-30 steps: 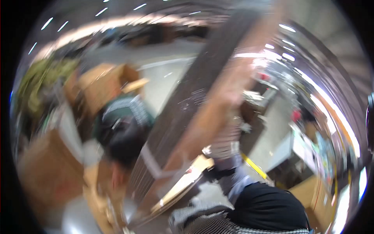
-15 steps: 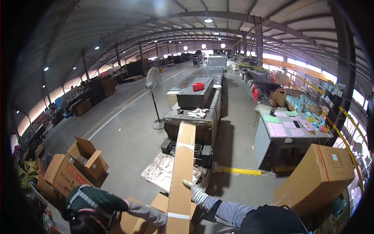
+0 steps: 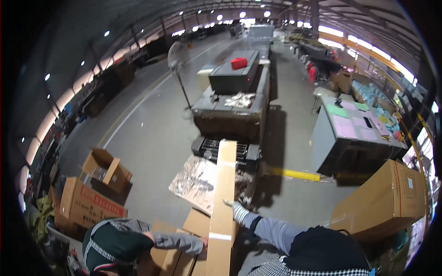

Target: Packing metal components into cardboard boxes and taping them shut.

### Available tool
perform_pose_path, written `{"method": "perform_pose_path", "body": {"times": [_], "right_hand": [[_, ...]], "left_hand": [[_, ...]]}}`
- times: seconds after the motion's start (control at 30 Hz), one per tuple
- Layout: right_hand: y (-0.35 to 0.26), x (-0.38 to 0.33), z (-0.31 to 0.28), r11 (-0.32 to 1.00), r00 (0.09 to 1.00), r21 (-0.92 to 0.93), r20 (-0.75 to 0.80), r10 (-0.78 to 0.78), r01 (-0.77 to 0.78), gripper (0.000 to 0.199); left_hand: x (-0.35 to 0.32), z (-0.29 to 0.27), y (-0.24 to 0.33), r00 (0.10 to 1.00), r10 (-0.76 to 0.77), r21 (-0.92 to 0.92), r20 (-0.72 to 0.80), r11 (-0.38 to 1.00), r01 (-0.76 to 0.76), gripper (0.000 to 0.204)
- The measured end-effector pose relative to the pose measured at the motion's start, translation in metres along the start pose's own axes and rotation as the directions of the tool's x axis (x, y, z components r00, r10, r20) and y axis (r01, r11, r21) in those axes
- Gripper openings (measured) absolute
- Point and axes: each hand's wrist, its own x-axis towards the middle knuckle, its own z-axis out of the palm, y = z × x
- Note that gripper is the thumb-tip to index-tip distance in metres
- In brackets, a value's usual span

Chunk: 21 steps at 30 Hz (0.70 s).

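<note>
A long narrow cardboard box (image 3: 224, 184) stretches away from me at the lower middle, with white tape bands across it. My right hand (image 3: 239, 212), in a white striped glove, grips its right side, thumb lying on top and fingers partly hidden at the edge. My left hand does not show. On the box's left side is a co-worker's hand (image 3: 202, 245), reaching from a grey sleeve. That co-worker, in a dark green top (image 3: 108, 244), bends in at the lower left. Beneath the long box lie open brown cartons (image 3: 197, 221).
Ahead stands a machine with rollers (image 3: 212, 148), a dirty light board (image 3: 191, 184) before it. A fan (image 3: 177, 57) is to its left. On the right are a paper-covered desk (image 3: 352, 131) and a tall carton (image 3: 368, 202). More cartons (image 3: 87, 204) sit left.
My view has tipped downward. The long box's far end has come back from the machine's front toward me. The co-worker's hand now shows at its left side.
</note>
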Motion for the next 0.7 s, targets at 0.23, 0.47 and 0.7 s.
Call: {"method": "perform_pose_path", "body": {"times": [0.23, 0.47, 0.7], "right_hand": [[-0.036, 0.093, -0.041, 0.985, 0.978, -0.056, -0.116, -0.171, 0.166, 0.049], [-0.121, 0.176, -0.033, 0.992, 0.973, -0.068, -0.199, -0.117, 0.105, 0.044], [-0.268, 0.281, -0.069, 0.967, 0.945, -0.100, -0.206, -0.252, 0.236, 0.052]], "left_hand": [[0.022, 0.025, -0.044, 0.974, -0.226, -0.162, -0.002, 0.961, 0.222, 0.050], [0.091, 0.105, -0.093, 0.927, -0.375, -0.358, 0.001, 0.865, 0.351, 0.054], [0.160, 0.236, -0.155, 0.856, -0.512, -0.570, 0.078, 0.681, 0.459, 0.057]]}}
